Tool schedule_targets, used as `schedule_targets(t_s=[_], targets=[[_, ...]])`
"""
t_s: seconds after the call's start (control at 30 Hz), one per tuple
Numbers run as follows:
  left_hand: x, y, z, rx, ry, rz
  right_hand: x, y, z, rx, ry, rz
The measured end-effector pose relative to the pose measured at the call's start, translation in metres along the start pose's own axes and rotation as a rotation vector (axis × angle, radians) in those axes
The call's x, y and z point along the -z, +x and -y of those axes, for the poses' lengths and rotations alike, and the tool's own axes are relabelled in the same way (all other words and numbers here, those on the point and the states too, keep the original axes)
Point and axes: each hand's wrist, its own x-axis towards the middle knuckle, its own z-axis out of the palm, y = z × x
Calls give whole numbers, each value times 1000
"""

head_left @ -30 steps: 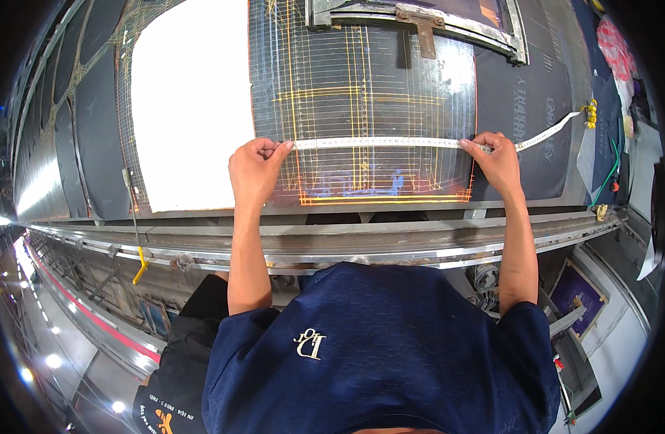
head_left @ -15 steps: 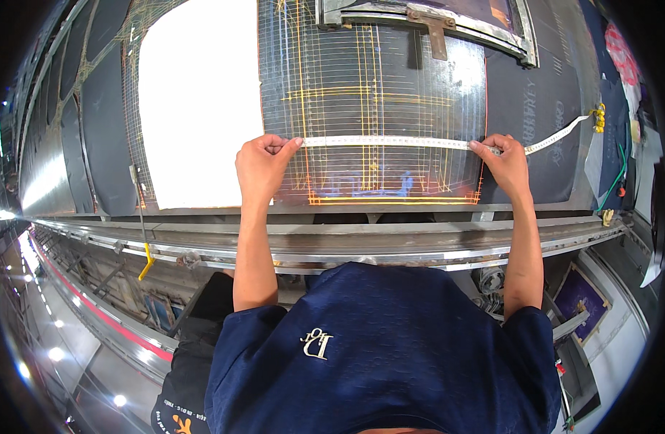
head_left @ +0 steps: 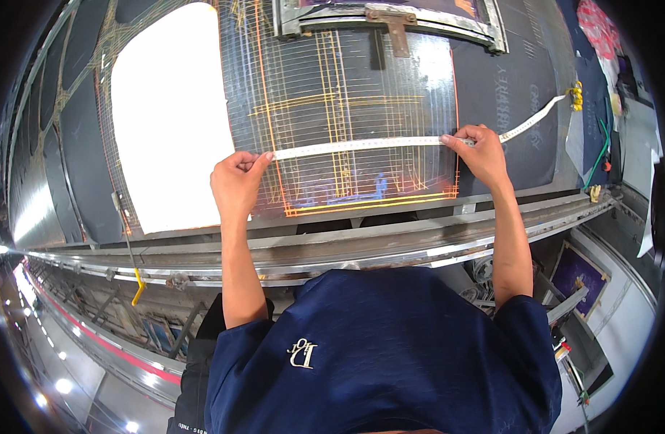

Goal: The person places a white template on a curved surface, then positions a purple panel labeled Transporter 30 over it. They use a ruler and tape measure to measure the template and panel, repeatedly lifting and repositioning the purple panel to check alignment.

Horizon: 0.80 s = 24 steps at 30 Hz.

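A white tape measure (head_left: 358, 147) is stretched between my two hands over a dark board (head_left: 390, 87) ruled with yellow and orange lines. My left hand (head_left: 236, 179) pinches its left end between thumb and fingers, close to the right edge of a white fabric panel (head_left: 170, 123). On the other side, my right hand (head_left: 479, 152) pinches the tape near the board's right orange line. Beyond that hand the tape runs up to the right and ends by a yellow clip-like piece (head_left: 576, 96). Both hands are closed.
A metal frame (head_left: 390, 25) with a bracket lies at the far side of the table. Metal rails (head_left: 376, 249) run along the near edge. A yellow-handled rod (head_left: 138, 286) hangs there at left. Red checked cloth (head_left: 599, 29) lies at far right.
The view has shifted and turned slightly, so the table and hands sit farther left and the tape slants up to the right. Both hands keep their pinch on the tape measure.
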Motion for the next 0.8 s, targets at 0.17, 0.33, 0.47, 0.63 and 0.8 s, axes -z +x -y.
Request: schedule_targets(t_s=[0.17, 0.33, 0.47, 0.63, 0.8], targets=[[-2, -1, -2, 15, -31, -11, 4, 1, 1, -22, -8, 39], [-3, -1, 1, -10, -50, -21, 5, -2, 7, -52, -17, 8], [-3, -1, 1, -19, -48, -22, 5, -1, 5, -35, -9, 15], [-4, -1, 3, -23, -56, -29, 5, 0, 5, -33, -21, 8], [-8, -3, 3, -12, 31, -38, 6, -1, 15, -67, -152, 64]])
